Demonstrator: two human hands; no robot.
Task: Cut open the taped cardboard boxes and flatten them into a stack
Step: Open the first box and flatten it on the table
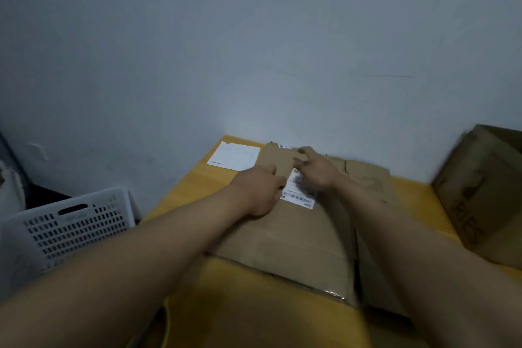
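Both arms reach forward from the near edge toward the far side of the yellow table (197,183). The left hand (261,192) lies palm down on the flat box (296,234), with the knuckles up; the fingers seem to press on the cardboard near the white label (299,192), but the picture is blurred and I cannot tell if they pinch something. The right hand (316,169) is a little farther and just beside the left hand, at the far edge of the label. Its fingers (303,151) are bent, and whether they hold a flap or only touch the cardboard I cannot tell.

The flat box lies in the middle of the table and covers most of it from near to far. Its far edge is close to the grey wall (254,51). Its near edge has a strip of shiny tape. A second layer of cardboard shows under it on the right side.

At the far left corner of the table a white paper (234,155) lies flat, just beside the box. On the right an upright box (480,192) with dark letters stands at the table edge, near the right forearm. Left of the table, lower, stands a white crate (70,229) with holes. Bare table shows on the near side and on a narrow strip at the left.
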